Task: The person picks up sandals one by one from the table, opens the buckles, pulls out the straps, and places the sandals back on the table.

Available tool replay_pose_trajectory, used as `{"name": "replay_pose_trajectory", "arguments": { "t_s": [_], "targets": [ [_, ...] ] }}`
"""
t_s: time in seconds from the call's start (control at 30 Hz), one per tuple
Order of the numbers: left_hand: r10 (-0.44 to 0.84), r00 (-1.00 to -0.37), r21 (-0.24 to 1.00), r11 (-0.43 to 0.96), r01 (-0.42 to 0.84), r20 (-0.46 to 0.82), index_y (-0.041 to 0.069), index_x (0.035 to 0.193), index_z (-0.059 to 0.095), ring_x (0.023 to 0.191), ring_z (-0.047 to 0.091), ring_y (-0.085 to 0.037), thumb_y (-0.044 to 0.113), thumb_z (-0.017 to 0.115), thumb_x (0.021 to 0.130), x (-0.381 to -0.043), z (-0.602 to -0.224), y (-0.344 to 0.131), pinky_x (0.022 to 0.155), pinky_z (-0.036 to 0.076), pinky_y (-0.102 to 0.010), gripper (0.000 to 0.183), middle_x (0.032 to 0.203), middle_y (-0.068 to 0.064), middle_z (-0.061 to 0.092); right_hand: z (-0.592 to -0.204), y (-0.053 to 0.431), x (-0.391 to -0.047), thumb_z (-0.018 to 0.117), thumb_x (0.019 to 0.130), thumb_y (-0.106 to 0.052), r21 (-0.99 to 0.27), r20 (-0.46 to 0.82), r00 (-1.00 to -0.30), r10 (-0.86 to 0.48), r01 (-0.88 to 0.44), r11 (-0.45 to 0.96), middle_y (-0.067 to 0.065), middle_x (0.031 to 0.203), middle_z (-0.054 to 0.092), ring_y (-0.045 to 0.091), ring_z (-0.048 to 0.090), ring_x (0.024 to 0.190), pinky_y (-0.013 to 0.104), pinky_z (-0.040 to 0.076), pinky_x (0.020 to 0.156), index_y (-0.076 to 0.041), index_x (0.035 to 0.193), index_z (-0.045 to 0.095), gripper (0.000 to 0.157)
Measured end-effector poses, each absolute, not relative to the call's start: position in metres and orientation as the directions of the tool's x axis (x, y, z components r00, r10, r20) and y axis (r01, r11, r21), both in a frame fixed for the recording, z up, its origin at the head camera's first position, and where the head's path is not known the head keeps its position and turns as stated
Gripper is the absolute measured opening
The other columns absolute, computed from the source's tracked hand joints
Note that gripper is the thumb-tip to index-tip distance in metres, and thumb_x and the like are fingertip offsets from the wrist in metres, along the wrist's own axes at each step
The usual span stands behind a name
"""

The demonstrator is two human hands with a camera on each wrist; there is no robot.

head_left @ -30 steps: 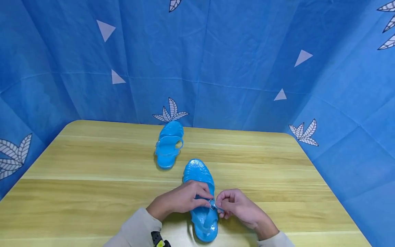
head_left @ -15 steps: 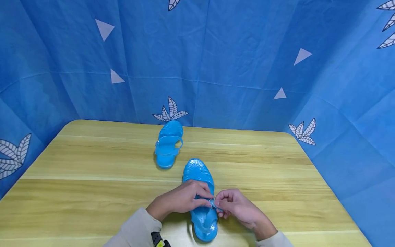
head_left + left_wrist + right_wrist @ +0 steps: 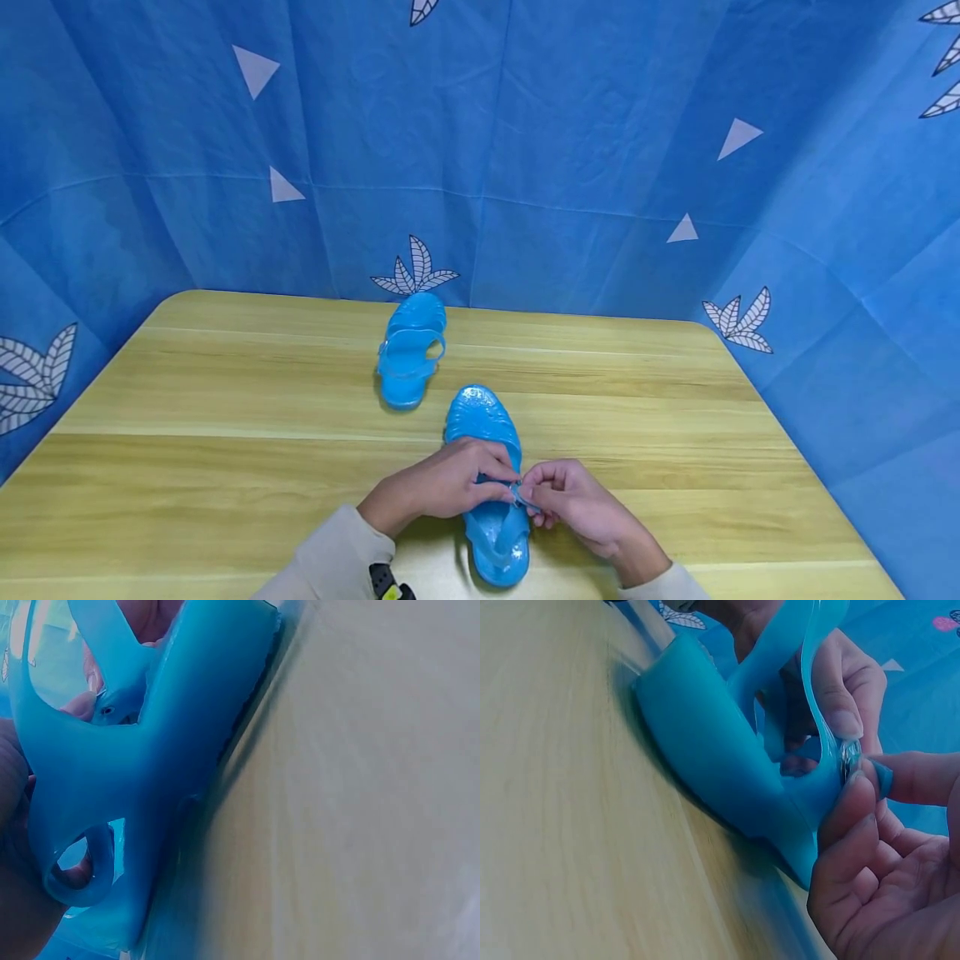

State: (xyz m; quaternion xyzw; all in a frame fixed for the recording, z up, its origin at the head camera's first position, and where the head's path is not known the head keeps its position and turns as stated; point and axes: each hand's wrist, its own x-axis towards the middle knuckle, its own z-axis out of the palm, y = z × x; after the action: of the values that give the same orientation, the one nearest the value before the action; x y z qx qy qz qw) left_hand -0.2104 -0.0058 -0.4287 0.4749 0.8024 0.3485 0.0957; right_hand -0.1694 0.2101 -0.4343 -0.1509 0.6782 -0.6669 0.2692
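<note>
A shiny blue jelly sandal (image 3: 495,562) lies on the table near the front edge, toe pointing away. Across it reaches my left hand (image 3: 450,483), its thumb and fingers pinching the small metal buckle (image 3: 849,756) on the sandal's right side. With thumb and index finger, my right hand (image 3: 573,504) pinches the loose end of the ankle strap (image 3: 885,778), right at the buckle. In the left wrist view, the sandal's side wall (image 3: 180,712) fills much of the picture and partly hides both hands.
A matching blue sandal (image 3: 405,387) stands farther back on the wood-grain table (image 3: 225,492), slightly left. Behind the table hangs a blue cloth (image 3: 562,150) with white leaf and triangle prints. A dark watch (image 3: 386,581) is on the left wrist.
My right fingertips have shifted slightly left, closer to the buckle, with the strap end. My left hand and both sandals keep their places.
</note>
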Motion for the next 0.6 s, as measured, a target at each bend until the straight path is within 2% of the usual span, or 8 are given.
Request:
{"name": "replay_pose_trajectory", "arguments": {
  "t_s": [0.2, 0.4, 0.6],
  "targets": [
    [0.823, -0.541, 0.641, 0.324, 0.696, 0.172, 0.012, 0.112, 0.07, 0.092, 0.057, 0.003, 0.025, 0.06, 0.093, -0.21, -0.428, -0.005, 0.09, 0.045, -0.024, 0.025, 0.099, 0.009, 0.065, -0.436, 0.209, -0.17, 0.054, 0.093, -0.009, -0.988, -0.149, -0.817, -0.557, 0.14, 0.058, -0.001, 0.075, 0.056, 0.007, 0.051, 0.064, 0.019, 0.043, 0.057, -0.003, 0.086, 0.058, 0.01],
    [0.818, -0.549, 0.648, 0.325, 0.689, 0.173, 0.012, 0.108, 0.072, 0.088, 0.056, 0.003, 0.024, 0.061, 0.092, -0.209, -0.428, -0.004, 0.083, 0.046, -0.018, 0.023, 0.095, 0.009, 0.064, -0.432, 0.206, -0.17, 0.054, 0.093, -0.008, -0.987, -0.162, -0.831, -0.533, 0.139, 0.083, -0.002, 0.075, 0.055, 0.007, 0.051, 0.064, 0.019, 0.044, 0.058, -0.003, 0.086, 0.058, 0.009],
    [0.823, -0.544, 0.672, 0.309, 0.673, 0.166, 0.013, 0.105, 0.073, 0.085, 0.054, 0.004, 0.025, 0.061, 0.092, -0.208, -0.431, -0.002, 0.08, 0.046, -0.015, 0.021, 0.094, 0.011, 0.063, -0.425, 0.203, -0.17, 0.056, 0.094, -0.011, -0.978, -0.189, -0.845, -0.5, 0.115, 0.174, 0.001, 0.076, 0.057, 0.009, 0.053, 0.067, 0.021, 0.048, 0.061, 0.008, 0.093, 0.058, 0.02]
  ]
}}
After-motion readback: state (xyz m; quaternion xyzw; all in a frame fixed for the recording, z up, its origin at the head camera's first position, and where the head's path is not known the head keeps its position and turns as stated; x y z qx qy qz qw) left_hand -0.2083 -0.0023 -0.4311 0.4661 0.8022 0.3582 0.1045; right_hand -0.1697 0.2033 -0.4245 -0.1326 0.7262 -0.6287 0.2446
